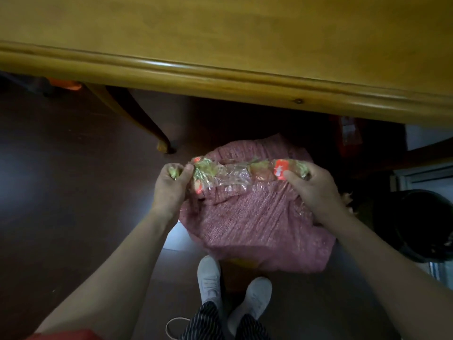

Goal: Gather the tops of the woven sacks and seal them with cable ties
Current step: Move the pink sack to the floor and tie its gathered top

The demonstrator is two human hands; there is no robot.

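Note:
A pink woven mesh sack (257, 222) stands on the dark floor in front of my feet, below the table's edge. Its top edge (235, 173) is a crinkled band with green, clear and orange print, stretched level between my hands. My left hand (171, 182) grips the left end of that band, fingers curled round it. At the right end, my right hand (311, 185) pinches the band beside an orange patch. No cable tie shows in view.
A wooden table (220, 77) overhangs the sack, with a curved leg (147, 128) to the left. A dark bucket (416, 224) stands at the right. My white shoes (235, 290) are just behind the sack. An orange-red package (348, 136) lies under the table.

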